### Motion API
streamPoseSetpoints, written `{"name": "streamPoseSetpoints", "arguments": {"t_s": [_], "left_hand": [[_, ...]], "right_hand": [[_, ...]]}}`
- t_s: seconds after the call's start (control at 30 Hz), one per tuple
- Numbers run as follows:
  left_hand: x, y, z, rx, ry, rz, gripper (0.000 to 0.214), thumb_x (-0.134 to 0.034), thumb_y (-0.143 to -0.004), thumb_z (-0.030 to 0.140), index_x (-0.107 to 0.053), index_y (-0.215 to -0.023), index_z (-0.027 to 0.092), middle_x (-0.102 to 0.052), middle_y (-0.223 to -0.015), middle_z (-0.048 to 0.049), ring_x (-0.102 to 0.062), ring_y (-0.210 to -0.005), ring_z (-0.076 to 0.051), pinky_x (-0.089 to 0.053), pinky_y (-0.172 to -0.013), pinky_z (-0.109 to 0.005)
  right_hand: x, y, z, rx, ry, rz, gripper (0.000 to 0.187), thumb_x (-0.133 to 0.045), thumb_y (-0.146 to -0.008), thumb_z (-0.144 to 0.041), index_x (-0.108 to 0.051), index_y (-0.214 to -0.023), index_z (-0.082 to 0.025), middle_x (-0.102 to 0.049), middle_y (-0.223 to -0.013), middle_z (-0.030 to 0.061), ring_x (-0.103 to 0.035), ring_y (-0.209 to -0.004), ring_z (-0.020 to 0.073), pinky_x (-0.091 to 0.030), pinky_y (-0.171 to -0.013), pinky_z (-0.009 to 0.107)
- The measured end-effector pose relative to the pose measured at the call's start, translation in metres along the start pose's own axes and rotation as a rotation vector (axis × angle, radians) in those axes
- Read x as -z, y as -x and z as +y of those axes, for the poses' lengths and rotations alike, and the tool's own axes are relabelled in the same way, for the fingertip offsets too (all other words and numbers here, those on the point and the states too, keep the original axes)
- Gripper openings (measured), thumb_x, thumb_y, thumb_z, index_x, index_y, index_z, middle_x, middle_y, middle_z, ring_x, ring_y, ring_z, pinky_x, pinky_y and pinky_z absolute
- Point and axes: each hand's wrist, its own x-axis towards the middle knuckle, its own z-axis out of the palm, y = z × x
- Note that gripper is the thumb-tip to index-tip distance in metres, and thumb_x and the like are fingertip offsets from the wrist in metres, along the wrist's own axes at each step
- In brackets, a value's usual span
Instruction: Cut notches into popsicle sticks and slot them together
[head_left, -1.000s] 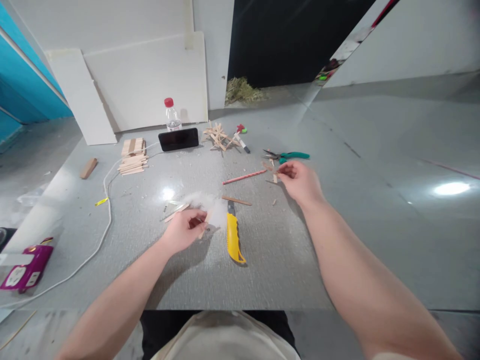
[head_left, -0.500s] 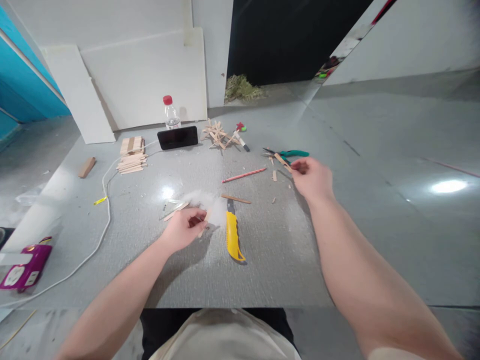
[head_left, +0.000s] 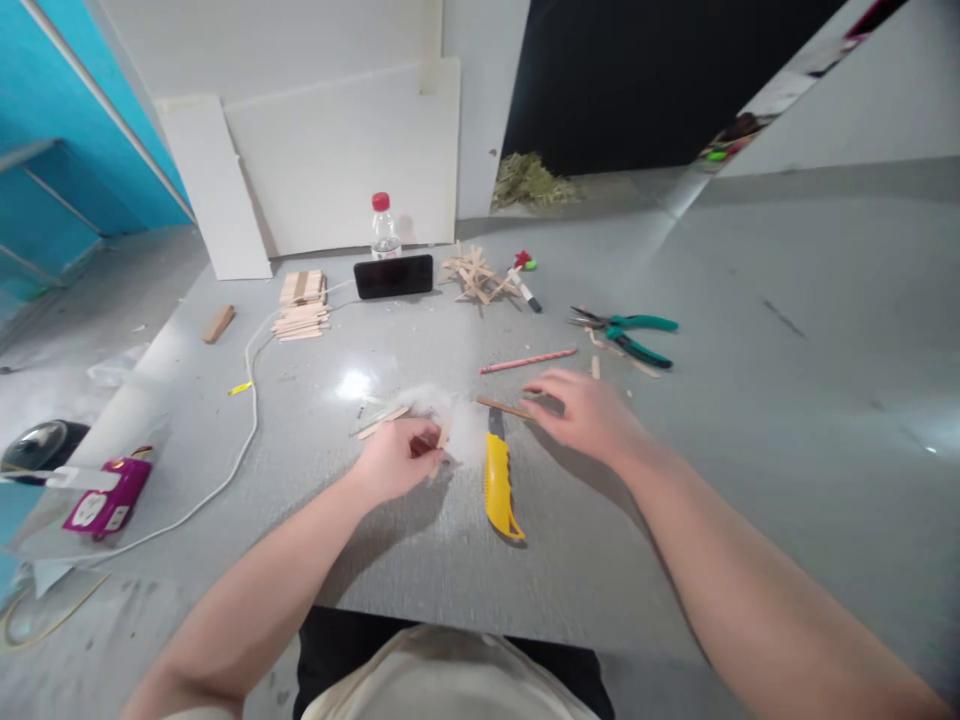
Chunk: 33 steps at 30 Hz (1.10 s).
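Note:
My left hand (head_left: 397, 458) is closed on a short, pale wooden craft stick (head_left: 443, 437), holding it low over the white powdery patch on the table. My right hand (head_left: 581, 415) has its fingers curved and apart at the right end of a brown wooden strip (head_left: 501, 407); the thumb reaches the strip. This strip lies across the blade tip of a yellow utility knife (head_left: 499, 485). Beside the left hand lie more craft sticks (head_left: 384, 421). A red patterned pencil (head_left: 527, 361) rests beyond the right hand, and teal-handled pliers (head_left: 630, 335) lie farther right over a wooden piece.
At the back stand a phone (head_left: 394, 277), a red-capped bottle (head_left: 385, 235) and a heap of sticks (head_left: 476, 275) near a marker (head_left: 527, 290). Stacked sticks (head_left: 301, 305) sit farther left. A white cable (head_left: 253, 420) runs to a purple power socket (head_left: 109, 497).
My right hand has let go of a wooden piece by the pliers and moved left to the brown strip. My left hand keeps its stick. The view has shifted left.

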Motion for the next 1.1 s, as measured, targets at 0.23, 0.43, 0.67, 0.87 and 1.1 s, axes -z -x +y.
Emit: {"name": "streamPoseSetpoints", "arguments": {"t_s": [0.23, 0.43, 0.67, 0.87, 1.1], "left_hand": [[-0.005, 0.006, 0.000, -0.051, -0.002, -0.042, 0.010, -0.063, -0.084, 0.022, -0.069, -0.090, 0.018, -0.069, -0.078, -0.0021, -0.061, -0.067, -0.013, -0.047, -0.063, -0.025], [-0.006, 0.005, -0.004, -0.053, 0.004, -0.056, 0.014, -0.060, -0.088, 0.020, -0.070, -0.096, 0.017, -0.068, -0.079, -0.0018, -0.061, -0.067, -0.012, -0.048, -0.065, -0.025], [-0.005, 0.005, -0.001, -0.030, 0.015, -0.033, 0.017, -0.062, -0.085, 0.016, -0.071, -0.099, 0.017, -0.070, -0.080, -0.0026, -0.063, -0.068, -0.013, -0.049, -0.065, -0.024], [-0.005, 0.003, -0.003, -0.020, 0.063, -0.007, 0.020, -0.062, -0.083, 0.014, -0.070, -0.101, 0.017, -0.071, -0.080, -0.0024, -0.064, -0.068, -0.013, -0.050, -0.064, -0.023], [-0.007, -0.001, -0.009, -0.049, 0.113, 0.036, 0.015, -0.059, -0.091, 0.018, -0.071, -0.100, 0.015, -0.072, -0.088, -0.0055, -0.065, -0.073, -0.012, -0.051, -0.069, -0.024]], "right_hand": [[-0.012, 0.004, -0.011, 0.082, 0.046, -0.111, 0.021, -0.049, -0.096, -0.026, -0.070, -0.096, -0.022, -0.070, -0.096, 0.0086, -0.068, -0.088, 0.0246, -0.052, -0.080, 0.038], [-0.023, 0.005, 0.000, 0.039, 0.111, -0.071, 0.012, -0.050, -0.092, -0.022, -0.060, -0.086, -0.021, -0.065, -0.089, 0.0102, -0.062, -0.086, 0.0283, -0.048, -0.081, 0.042], [-0.028, 0.009, -0.002, 0.022, 0.109, 0.007, 0.011, -0.045, -0.091, -0.018, -0.054, -0.086, -0.023, -0.063, -0.085, 0.0108, -0.059, -0.084, 0.0288, -0.045, -0.079, 0.042], [-0.012, 0.008, -0.021, 0.053, 0.004, 0.058, 0.017, -0.040, -0.097, -0.020, -0.057, -0.099, -0.022, -0.065, -0.093, 0.0097, -0.062, -0.088, 0.0257, -0.047, -0.077, 0.037], [-0.003, 0.015, -0.050, 0.113, -0.102, 0.010, 0.019, -0.040, -0.101, -0.026, -0.055, -0.089, -0.022, -0.061, -0.077, 0.0031, -0.058, -0.069, 0.0177, -0.042, -0.066, 0.030]]}}
